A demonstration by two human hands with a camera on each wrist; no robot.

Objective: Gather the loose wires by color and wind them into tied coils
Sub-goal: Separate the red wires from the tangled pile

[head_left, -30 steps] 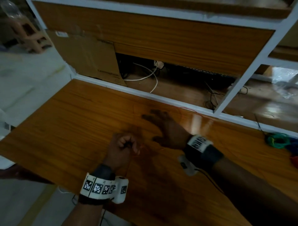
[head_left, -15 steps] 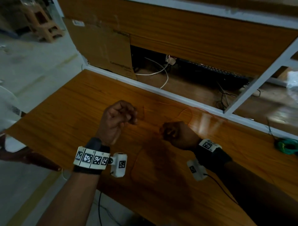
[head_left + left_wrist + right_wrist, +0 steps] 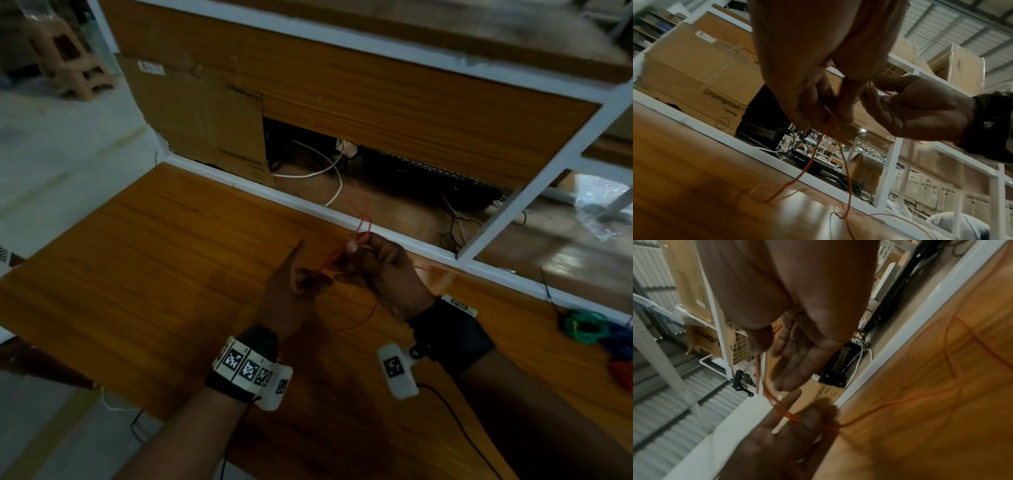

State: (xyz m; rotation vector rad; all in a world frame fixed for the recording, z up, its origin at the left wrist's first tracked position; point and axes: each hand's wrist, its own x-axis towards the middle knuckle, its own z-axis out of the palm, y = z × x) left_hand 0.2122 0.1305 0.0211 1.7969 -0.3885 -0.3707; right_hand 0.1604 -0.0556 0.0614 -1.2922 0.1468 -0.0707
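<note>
Red wire [image 3: 363, 219] is being pinched by both hands above the table's [image 3: 144, 260] far edge. Right hand [image 3: 387, 270] is gripping its loops; left hand [image 3: 291, 291] is pinching a strand, forefinger extended, the rest trailing across the wood.

An orange-red wire [image 3: 363, 219] was seen against the table [image 3: 144, 274], whose top was an orange-brown wood grain edged by a white frame [image 3: 308, 205]. Behind that frame, plain brown cardboard [image 3: 205, 123] printed with dark lettering was seen, with a white cable [image 3: 318, 173] and black cables [image 3: 452, 226] beside it. At the table's right edge a green coil [image 3: 582, 325] was noted, and next to it what appeared to be a blue coil [image 3: 621, 337] and a red coil [image 3: 623, 371], though that corner was dim and cut off. Black wristbands [image 3: 448, 337] were worn, and on them white tags [image 3: 246, 368] with black-and-white square patterns were carried.
</note>
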